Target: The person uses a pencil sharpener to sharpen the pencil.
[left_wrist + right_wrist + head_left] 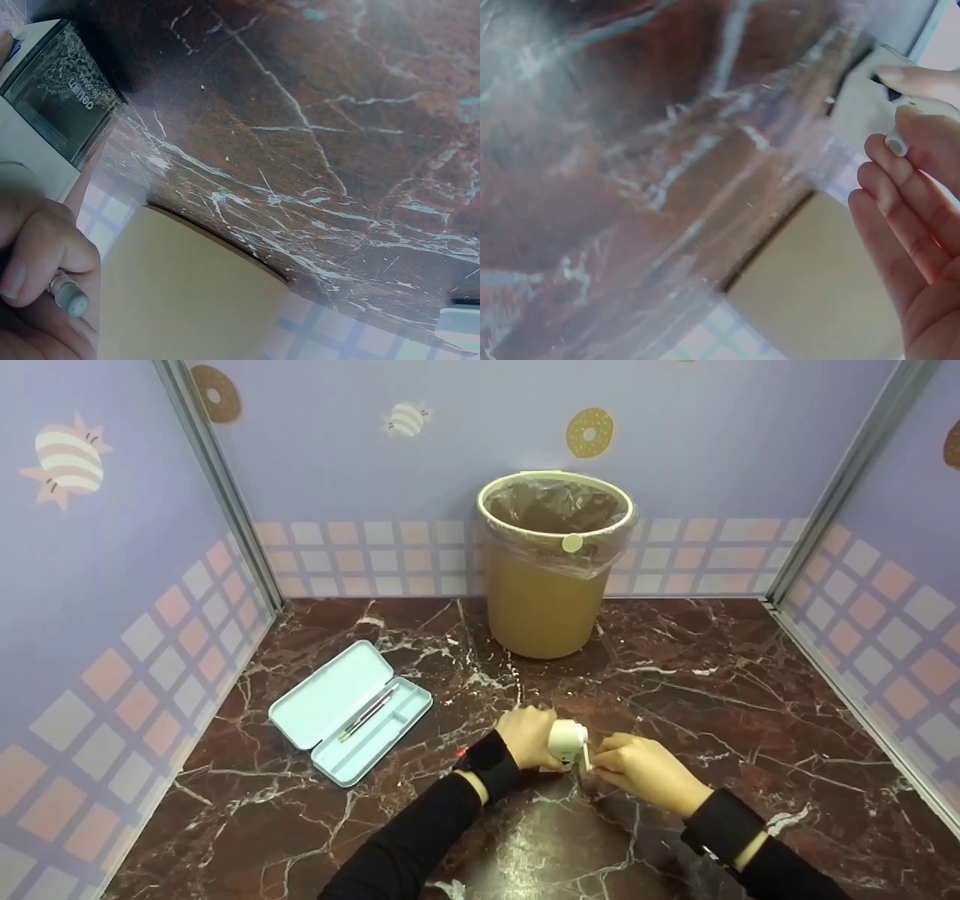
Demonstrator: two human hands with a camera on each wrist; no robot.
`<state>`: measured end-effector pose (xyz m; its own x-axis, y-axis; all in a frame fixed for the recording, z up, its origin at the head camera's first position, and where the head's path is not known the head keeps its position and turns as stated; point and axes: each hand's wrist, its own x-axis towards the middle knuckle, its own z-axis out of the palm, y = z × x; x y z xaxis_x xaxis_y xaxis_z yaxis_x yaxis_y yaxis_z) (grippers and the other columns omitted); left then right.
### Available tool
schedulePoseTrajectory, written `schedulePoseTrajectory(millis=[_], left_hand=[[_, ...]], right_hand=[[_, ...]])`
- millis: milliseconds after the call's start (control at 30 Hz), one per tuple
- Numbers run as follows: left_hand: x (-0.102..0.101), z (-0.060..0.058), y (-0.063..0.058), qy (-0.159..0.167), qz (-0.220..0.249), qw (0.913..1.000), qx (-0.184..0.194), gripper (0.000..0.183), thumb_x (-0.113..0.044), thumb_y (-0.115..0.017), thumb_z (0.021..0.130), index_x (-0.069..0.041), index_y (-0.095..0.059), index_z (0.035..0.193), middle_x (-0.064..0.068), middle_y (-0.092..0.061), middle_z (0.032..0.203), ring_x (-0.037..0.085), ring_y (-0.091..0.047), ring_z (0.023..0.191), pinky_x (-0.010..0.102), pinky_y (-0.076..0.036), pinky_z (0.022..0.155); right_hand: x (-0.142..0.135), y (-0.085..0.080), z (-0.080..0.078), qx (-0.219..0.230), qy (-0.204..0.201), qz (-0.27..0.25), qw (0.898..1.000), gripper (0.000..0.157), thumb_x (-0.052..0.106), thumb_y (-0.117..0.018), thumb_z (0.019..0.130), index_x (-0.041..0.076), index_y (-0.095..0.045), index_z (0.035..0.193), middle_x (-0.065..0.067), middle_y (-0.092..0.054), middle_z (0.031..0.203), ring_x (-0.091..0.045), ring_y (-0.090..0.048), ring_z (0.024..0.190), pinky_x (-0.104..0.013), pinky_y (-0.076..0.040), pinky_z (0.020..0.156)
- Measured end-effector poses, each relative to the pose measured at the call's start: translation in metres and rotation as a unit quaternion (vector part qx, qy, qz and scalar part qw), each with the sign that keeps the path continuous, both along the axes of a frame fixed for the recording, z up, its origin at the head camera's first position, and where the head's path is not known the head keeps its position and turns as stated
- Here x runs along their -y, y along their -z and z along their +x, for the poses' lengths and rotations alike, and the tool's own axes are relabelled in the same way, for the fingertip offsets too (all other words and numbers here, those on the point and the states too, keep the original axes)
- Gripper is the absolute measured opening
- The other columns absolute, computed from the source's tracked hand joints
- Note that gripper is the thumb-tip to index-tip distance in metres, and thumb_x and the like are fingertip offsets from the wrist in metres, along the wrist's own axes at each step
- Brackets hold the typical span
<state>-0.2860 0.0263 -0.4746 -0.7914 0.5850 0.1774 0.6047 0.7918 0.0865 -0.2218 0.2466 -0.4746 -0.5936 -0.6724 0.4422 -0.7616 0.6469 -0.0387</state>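
A cream crank pencil sharpener [564, 741] sits on the table between the hands. My left hand [527, 735] grips its side. In the left wrist view, a pencil [71, 300] pokes its eraser end out between the curled fingers, the rest hidden by the hand. Dark shavings fill part of the sharpener's see-through drawer [64, 86]. On the other side, my right hand [645, 769] pinches the small white knob of the crank handle [897, 142] between thumb and index finger, the other fingers loosely bent.
Left of the hands lies an opened light-blue pencil case [330, 697], with slim pencils [367, 715] in one compartment. A tan bin [547, 607] lined with a clear plastic bag stands behind, near the back wall. Patterned panels close in the marble-look table [750, 697] at the back and sides.
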Motion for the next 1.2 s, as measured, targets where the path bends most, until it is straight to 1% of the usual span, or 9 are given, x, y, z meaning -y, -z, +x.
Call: schedulePoseTrajectory(millis=[167,267,400,533,633,700,800,1000,1200], left_hand=[[0.002,-0.001,0.001,-0.002,0.000,0.9999,-0.012,0.054,-0.049,-0.093,0.060,-0.013,-0.071,0.093,0.002,-0.077,0.085,0.020,-0.074,0.074,0.037,-0.058,0.059],[0.002,-0.001,0.001,-0.001,-0.001,0.9998,-0.021,0.054,-0.050,-0.093,0.060,-0.014,-0.071,0.093,0.002,-0.077,0.085,0.020,-0.075,0.074,0.037,-0.059,0.058],[0.003,-0.001,0.001,0.003,0.000,0.9998,-0.021,0.054,-0.050,-0.093,0.060,-0.013,-0.071,0.093,0.002,-0.077,0.085,0.021,-0.075,0.075,0.037,-0.058,0.058],[0.003,-0.001,-0.001,0.007,-0.009,0.9998,-0.017,0.053,-0.048,-0.092,0.061,-0.013,-0.070,0.094,0.002,-0.077,0.087,0.020,-0.075,0.076,0.037,-0.058,0.059],[0.003,0.000,-0.002,0.006,-0.013,0.9998,-0.011,0.053,-0.049,-0.092,0.062,-0.013,-0.069,0.094,0.002,-0.077,0.087,0.020,-0.074,0.076,0.036,-0.058,0.060],[0.002,0.001,-0.003,0.006,-0.013,0.9999,-0.009,0.053,-0.049,-0.092,0.063,-0.014,-0.069,0.095,0.002,-0.077,0.087,0.019,-0.074,0.076,0.035,-0.058,0.060],[0.002,0.002,-0.003,0.006,-0.012,0.9998,-0.013,0.054,-0.052,-0.092,0.063,-0.014,-0.069,0.095,0.001,-0.077,0.087,0.019,-0.074,0.076,0.035,-0.059,0.060],[0.001,0.002,-0.003,0.010,-0.011,0.9995,-0.027,0.054,-0.053,-0.091,0.062,-0.014,-0.069,0.093,0.001,-0.076,0.084,0.019,-0.074,0.074,0.036,-0.058,0.058],[0.002,0.002,-0.004,0.015,-0.014,0.9992,-0.034,0.055,-0.054,-0.091,0.063,-0.014,-0.069,0.094,0.001,-0.076,0.084,0.018,-0.074,0.073,0.034,-0.058,0.058]], right_hand=[[-0.003,-0.013,0.000,-0.016,-0.012,-0.036,0.999,0.017,0.007,-0.085,0.077,0.010,-0.081,0.093,0.001,-0.071,0.086,-0.011,-0.066,0.073,-0.024,-0.057,0.066],[-0.003,-0.020,-0.002,-0.021,-0.010,-0.034,0.999,0.016,0.009,-0.085,0.078,0.010,-0.081,0.094,0.002,-0.072,0.086,-0.010,-0.065,0.073,-0.023,-0.056,0.065],[-0.004,-0.026,-0.005,-0.015,-0.001,-0.031,0.999,0.018,0.009,-0.085,0.079,0.009,-0.081,0.096,0.001,-0.072,0.087,-0.010,-0.065,0.073,-0.023,-0.056,0.064],[-0.003,-0.032,-0.012,-0.035,0.014,-0.036,0.999,0.021,0.008,-0.085,0.077,0.008,-0.080,0.097,-0.002,-0.073,0.087,-0.011,-0.066,0.073,-0.026,-0.058,0.065],[-0.001,-0.036,-0.021,-0.050,0.035,-0.032,0.998,0.019,0.011,-0.084,0.080,0.008,-0.080,0.098,-0.003,-0.073,0.088,-0.013,-0.068,0.074,-0.029,-0.059,0.066],[0.000,-0.038,-0.027,-0.053,0.049,-0.027,0.997,0.018,0.014,-0.083,0.082,0.009,-0.080,0.099,-0.003,-0.073,0.088,-0.013,-0.068,0.074,-0.030,-0.059,0.067],[0.001,-0.036,-0.036,-0.050,0.068,-0.019,0.996,0.018,0.017,-0.082,0.084,0.009,-0.080,0.100,-0.004,-0.072,0.089,-0.016,-0.068,0.077,-0.033,-0.059,0.068],[0.005,-0.026,-0.053,-0.032,0.096,-0.010,0.995,0.015,0.013,-0.080,0.086,0.009,-0.080,0.100,-0.006,-0.073,0.090,-0.022,-0.070,0.085,-0.038,-0.060,0.074],[0.009,-0.011,-0.063,0.005,0.099,0.008,0.995,0.008,0.010,-0.079,0.085,0.012,-0.080,0.093,-0.004,-0.071,0.085,-0.023,-0.068,0.079,-0.040,-0.058,0.068]])
